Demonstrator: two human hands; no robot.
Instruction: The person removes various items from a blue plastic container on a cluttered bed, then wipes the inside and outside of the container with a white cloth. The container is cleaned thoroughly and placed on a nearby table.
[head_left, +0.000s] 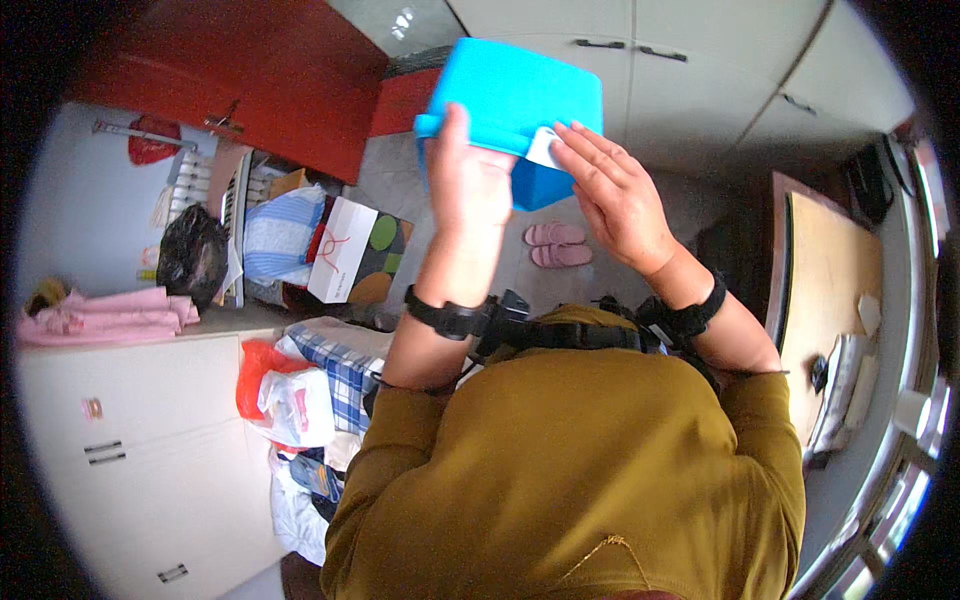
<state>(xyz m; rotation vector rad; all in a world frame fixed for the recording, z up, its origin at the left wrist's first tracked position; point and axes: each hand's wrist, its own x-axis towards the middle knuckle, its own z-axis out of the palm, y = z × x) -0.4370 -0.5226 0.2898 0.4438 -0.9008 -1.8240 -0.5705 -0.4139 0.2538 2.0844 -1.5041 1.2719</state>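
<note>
A bright blue plastic box (525, 82) is held up at arm's length, tilted. My left hand (469, 176) grips its near left side, thumb up along a raised rim and palm against the box. On the near right part of that rim is a small white piece (544, 147), perhaps a clasp; its exact kind is unclear. The extended fingers of my right hand (611, 195) lie against this white piece and the box's right side. Whether they grip it cannot be seen, as the right thumb is mostly hidden. Black straps circle both wrists.
Pink slippers (558, 244) lie on the floor below the box. Pale cabinets (690, 82) stand ahead, and a red door (262, 75) is at the upper left. Leftward are a printed carton (360, 251), plastic bags (296, 405) and a white cabinet (142, 450). A wooden tabletop (829, 285) is at right.
</note>
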